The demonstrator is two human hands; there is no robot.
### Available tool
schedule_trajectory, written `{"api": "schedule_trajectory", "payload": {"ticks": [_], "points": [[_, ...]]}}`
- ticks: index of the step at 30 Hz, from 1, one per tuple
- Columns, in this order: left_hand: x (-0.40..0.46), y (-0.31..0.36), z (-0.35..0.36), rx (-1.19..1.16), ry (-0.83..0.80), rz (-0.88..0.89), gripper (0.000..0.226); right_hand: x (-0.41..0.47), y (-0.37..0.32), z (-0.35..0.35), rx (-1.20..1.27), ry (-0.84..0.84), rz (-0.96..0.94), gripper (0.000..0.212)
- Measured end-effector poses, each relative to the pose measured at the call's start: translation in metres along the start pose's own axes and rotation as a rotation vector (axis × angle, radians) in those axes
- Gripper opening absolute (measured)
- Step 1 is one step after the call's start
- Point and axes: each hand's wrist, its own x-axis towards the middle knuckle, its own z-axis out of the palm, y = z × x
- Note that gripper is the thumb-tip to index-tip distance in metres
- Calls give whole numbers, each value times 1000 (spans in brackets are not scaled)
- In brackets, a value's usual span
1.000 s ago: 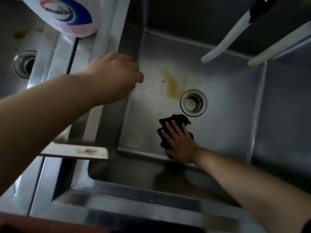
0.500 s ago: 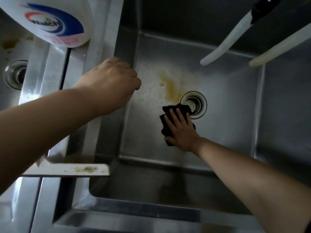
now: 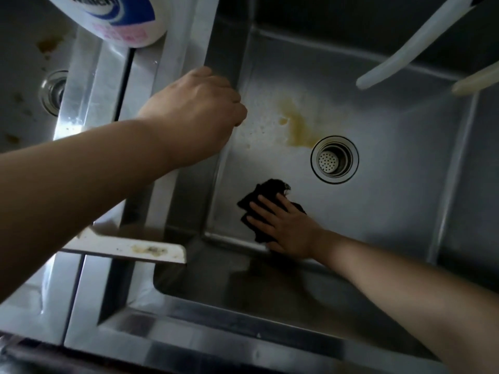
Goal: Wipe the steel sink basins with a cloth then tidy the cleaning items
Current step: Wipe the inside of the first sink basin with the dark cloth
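A dark cloth (image 3: 270,190) lies on the floor of the right steel basin (image 3: 391,184), near its front left corner. My right hand (image 3: 286,225) presses flat on the cloth, fingers spread, below and left of the round drain (image 3: 334,159). A yellow-brown stain (image 3: 298,125) marks the basin floor up and left of the drain. My left hand (image 3: 197,114) rests with fingers curled over the divider rim (image 3: 186,41) between the two basins, holding nothing I can see.
A white bottle with a blue label (image 3: 118,17) stands on the divider at the top. The left basin (image 3: 24,76) has brown spots and its own drain (image 3: 54,91). Two white hoses (image 3: 405,49) hang over the right basin. A soiled white strip (image 3: 129,248) lies across the divider.
My right hand has dragged the cloth back from the drain's edge toward the front left of the basin. My left hand stays on the divider.
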Motion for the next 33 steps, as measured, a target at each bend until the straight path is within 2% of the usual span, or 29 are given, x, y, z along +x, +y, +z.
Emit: {"api": "schedule_trajectory", "payload": {"ticks": [6, 10, 13, 18, 20, 22, 27, 33], "points": [[1, 1, -2, -22, 2, -28, 14, -40, 12, 13, 54, -20, -257, 60], [2, 0, 1, -7, -13, -38, 17, -8, 6, 13, 78, -41, -389, 61], [3, -1, 2, 8, -30, -37, 18, 31, -8, 4, 53, 2, -413, 60], [3, -1, -1, 7, -60, -28, 16, 66, -16, -11, 64, 110, -348, 58], [3, -1, -1, 9, -65, -29, 16, 67, -7, -9, -11, 134, -302, 59], [3, -1, -1, -5, -71, -34, 15, 68, 11, -9, -60, 189, -235, 61], [5, 0, -4, -38, -70, -43, 20, 76, 75, -26, 25, 327, -79, 67], [5, -2, -3, -67, -60, -45, 32, 98, 127, -51, 45, 331, 194, 68]]}}
